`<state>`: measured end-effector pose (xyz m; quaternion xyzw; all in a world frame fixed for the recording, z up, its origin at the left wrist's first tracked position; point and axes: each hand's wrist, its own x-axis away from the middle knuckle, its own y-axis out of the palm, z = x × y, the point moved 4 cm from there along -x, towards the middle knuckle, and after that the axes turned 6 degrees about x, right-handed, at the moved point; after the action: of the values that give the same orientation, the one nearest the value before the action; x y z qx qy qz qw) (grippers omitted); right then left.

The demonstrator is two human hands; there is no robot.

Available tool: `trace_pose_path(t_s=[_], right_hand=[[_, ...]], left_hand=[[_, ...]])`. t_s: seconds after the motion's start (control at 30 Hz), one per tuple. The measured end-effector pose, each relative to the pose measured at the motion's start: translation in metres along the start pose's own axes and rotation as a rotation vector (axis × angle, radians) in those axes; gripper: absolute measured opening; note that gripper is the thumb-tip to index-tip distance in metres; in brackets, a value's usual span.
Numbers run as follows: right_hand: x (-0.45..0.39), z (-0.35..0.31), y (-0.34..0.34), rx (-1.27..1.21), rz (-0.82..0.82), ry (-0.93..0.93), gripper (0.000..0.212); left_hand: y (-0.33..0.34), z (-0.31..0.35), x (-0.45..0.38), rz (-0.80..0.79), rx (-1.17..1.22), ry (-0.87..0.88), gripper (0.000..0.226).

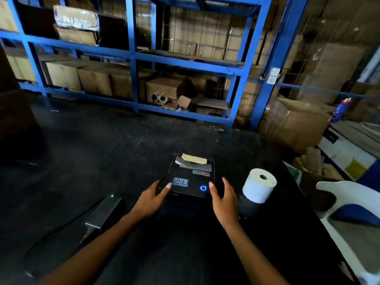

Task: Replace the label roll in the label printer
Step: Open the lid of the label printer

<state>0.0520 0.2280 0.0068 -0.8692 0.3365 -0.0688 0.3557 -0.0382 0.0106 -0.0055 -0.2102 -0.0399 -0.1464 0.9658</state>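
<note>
Two spread hands, left (151, 199), right (223, 199), flanking label printer (190, 179), label roll (259, 185) just right

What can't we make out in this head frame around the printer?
- Printer inside: lid shut, roll bay hidden, head view.
- Sticker text: too small.
- Roll base: dark and unclear.
- Left hand, right hand grip: fingertips at printer sides, contact unclear.
- Adapter cable: lost in dark table.

Both bare forearms reach forward, the left hand (151, 200) and right hand (223, 200) level with each other and apart, palms down and turned slightly inward, fingers loosely spread and gripping nothing.
</note>
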Motion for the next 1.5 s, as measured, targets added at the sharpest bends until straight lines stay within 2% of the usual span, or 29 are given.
trace_pose_path(t_s=[0.13, 0.23, 0.3, 0.4, 0.47, 0.77, 1.03, 1.13, 1.2, 1.3, 1.37, 1.43, 1.5], right_hand=[[0.006, 0.023, 0.029, -0.241, -0.118, 0.208, 0.066], [0.008, 0.028, 0.040, -0.443, -0.180, 0.280, 0.042], [0.008, 0.029, 0.042, -0.513, -0.171, 0.309, 0.039], [0.011, 0.034, 0.046, -0.500, -0.113, 0.341, 0.049], [0.012, 0.036, 0.047, -0.500, -0.066, 0.365, 0.052], [0.009, 0.031, 0.044, -0.461, -0.034, 0.340, 0.035], [0.011, 0.031, 0.042, -0.409, -0.016, 0.289, 0.044], [0.007, 0.035, 0.037, -0.246, -0.060, 0.128, 0.080], [-0.001, 0.034, 0.025, -0.018, -0.101, -0.048, 0.085], [-0.017, 0.017, 0.013, 0.424, -0.171, -0.534, 0.097], [-0.025, 0.009, 0.017, 0.670, -0.220, -0.759, 0.099], [-0.028, 0.007, 0.022, 0.755, -0.226, -0.838, 0.099], [-0.030, 0.008, 0.025, 0.778, -0.205, -0.838, 0.099]], left_hand=[[0.014, -0.021, -0.002, -0.010, 0.319, -0.167, 0.082], [0.026, -0.032, -0.006, -0.028, 0.478, -0.276, 0.085], [0.029, -0.033, -0.006, -0.039, 0.545, -0.293, 0.083], [0.034, -0.035, -0.008, -0.064, 0.588, -0.284, 0.057], [0.034, -0.036, -0.008, -0.063, 0.600, -0.284, 0.048], [0.037, -0.044, -0.012, -0.045, 0.636, -0.287, 0.070], [0.037, -0.046, -0.013, -0.052, 0.630, -0.283, 0.076], [0.034, -0.049, -0.016, -0.089, 0.606, -0.260, 0.075], [0.030, -0.053, -0.020, -0.088, 0.528, -0.202, 0.082], [0.025, -0.052, -0.018, -0.088, 0.300, -0.071, 0.084], [0.024, -0.053, -0.019, -0.089, 0.178, -0.021, 0.083], [0.024, -0.056, -0.022, -0.100, 0.114, -0.009, 0.089], [0.024, -0.059, -0.024, -0.105, 0.101, -0.006, 0.091]])
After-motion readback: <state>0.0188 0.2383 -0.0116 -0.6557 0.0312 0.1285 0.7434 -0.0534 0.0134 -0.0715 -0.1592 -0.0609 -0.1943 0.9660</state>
